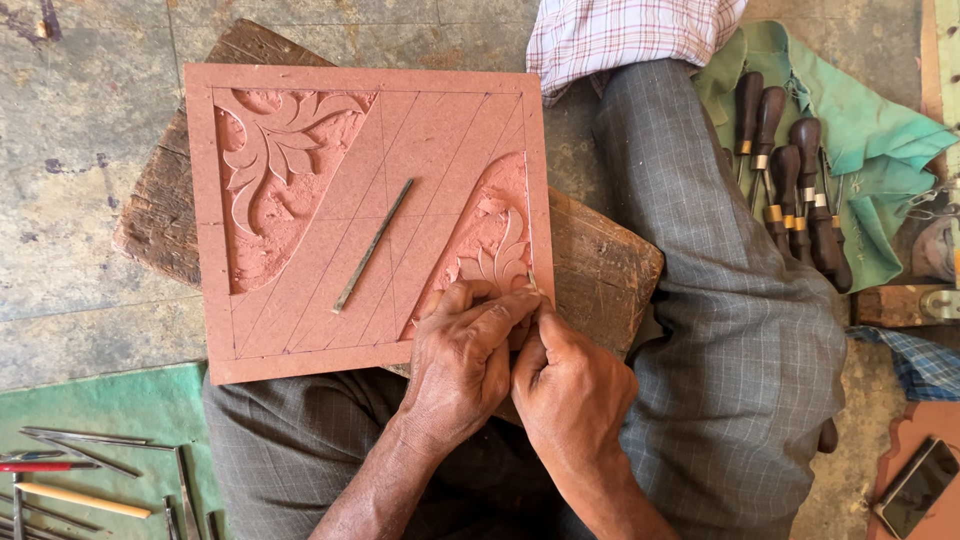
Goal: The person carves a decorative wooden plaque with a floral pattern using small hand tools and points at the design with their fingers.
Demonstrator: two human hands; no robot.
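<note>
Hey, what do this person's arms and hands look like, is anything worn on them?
Both hands are bare: no gloves, rings, watch or bracelets on the left hand or the right hand. The forearms are bare too as far as the frame shows; no cuff reaches the wrists. The hands look veined and creased, with short nails. Elsewhere a checked shirt and grey checked trousers show.

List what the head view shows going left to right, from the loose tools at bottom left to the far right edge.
Loose tools on green mat → thin metal rod on the carved slab → left hand → right hand → wooden-handled chisels → phone.
</note>
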